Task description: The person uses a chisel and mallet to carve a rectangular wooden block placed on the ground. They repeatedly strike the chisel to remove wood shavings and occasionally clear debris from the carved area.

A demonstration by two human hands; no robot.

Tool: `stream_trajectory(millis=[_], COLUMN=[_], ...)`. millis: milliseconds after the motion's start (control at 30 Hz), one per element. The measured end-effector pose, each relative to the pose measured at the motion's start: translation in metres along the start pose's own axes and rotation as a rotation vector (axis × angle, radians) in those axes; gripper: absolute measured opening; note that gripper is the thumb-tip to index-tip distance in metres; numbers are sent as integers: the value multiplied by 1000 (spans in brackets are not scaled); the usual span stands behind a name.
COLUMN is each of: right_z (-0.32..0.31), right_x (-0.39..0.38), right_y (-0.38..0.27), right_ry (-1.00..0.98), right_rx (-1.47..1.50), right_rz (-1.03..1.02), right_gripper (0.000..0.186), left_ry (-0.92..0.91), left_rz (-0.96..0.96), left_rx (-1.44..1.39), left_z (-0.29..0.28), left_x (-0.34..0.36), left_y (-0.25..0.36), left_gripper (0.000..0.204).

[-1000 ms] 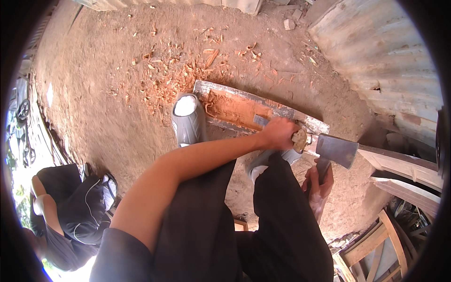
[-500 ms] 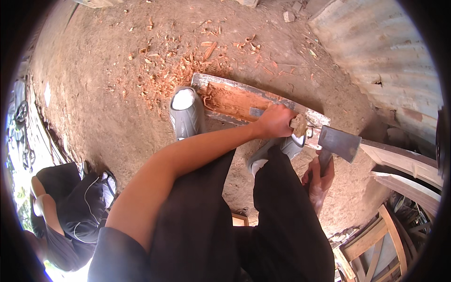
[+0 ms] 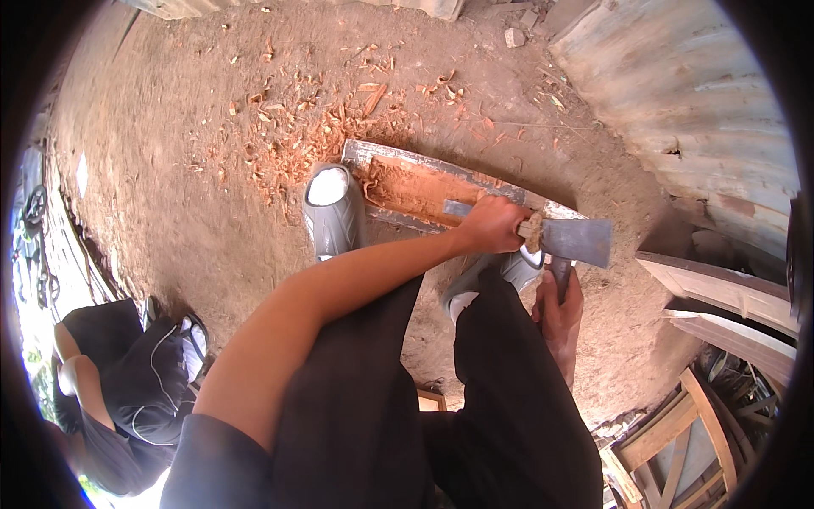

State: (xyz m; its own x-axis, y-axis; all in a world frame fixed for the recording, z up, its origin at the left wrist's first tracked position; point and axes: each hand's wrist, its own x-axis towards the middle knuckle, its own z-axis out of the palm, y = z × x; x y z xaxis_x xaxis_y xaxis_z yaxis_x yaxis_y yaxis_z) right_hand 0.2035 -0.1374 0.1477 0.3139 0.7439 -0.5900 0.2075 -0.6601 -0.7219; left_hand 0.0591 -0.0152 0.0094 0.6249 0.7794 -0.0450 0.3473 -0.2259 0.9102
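Observation:
My left hand (image 3: 493, 222) is closed round a chisel with a frayed wooden end (image 3: 531, 227); its grey blade (image 3: 456, 207) lies in the hollow of a weathered wooden beam (image 3: 398, 178), where the wood is orange and holds curled shavings. My right hand (image 3: 560, 301) grips a hatchet handle, and the dark metal head (image 3: 577, 242) is at the chisel's end, apparently touching it. My grey shoes (image 3: 333, 216) are against or beside the beam's near side, the right one partly hidden by my trouser leg.
Wood shavings (image 3: 288, 127) litter the dirt ground. A corrugated metal sheet (image 3: 687, 102) stands at upper right, with boards (image 3: 712, 280) and wooden frames (image 3: 670, 424) below it. Another seated person (image 3: 127, 365) in dark clothes is at lower left, near stacked clutter along the left side.
The hatchet in my right hand has swung left to the chisel's end. My left hand and the chisel sit slightly farther left.

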Motion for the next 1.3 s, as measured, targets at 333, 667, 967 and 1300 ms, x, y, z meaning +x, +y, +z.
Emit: stream_trajectory(millis=[333, 667, 967, 1300], right_z=[0, -1, -4, -7], right_x=[2, -5, -1, -3], right_y=[2, -2, 0, -7], right_ry=[16, -4, 78, 31], right_rx=[10, -85, 62, 44], right_rz=[17, -7, 65, 97], right_gripper=[24, 23, 21, 22], left_ry=[14, 45, 56, 84], left_rz=[2, 13, 24, 4], left_rx=[0, 18, 44, 52], left_z=[-2, 2, 0, 0], left_x=[-3, -2, -4, -5], left_y=[-2, -4, -3, 1], left_gripper=[37, 19, 21, 24])
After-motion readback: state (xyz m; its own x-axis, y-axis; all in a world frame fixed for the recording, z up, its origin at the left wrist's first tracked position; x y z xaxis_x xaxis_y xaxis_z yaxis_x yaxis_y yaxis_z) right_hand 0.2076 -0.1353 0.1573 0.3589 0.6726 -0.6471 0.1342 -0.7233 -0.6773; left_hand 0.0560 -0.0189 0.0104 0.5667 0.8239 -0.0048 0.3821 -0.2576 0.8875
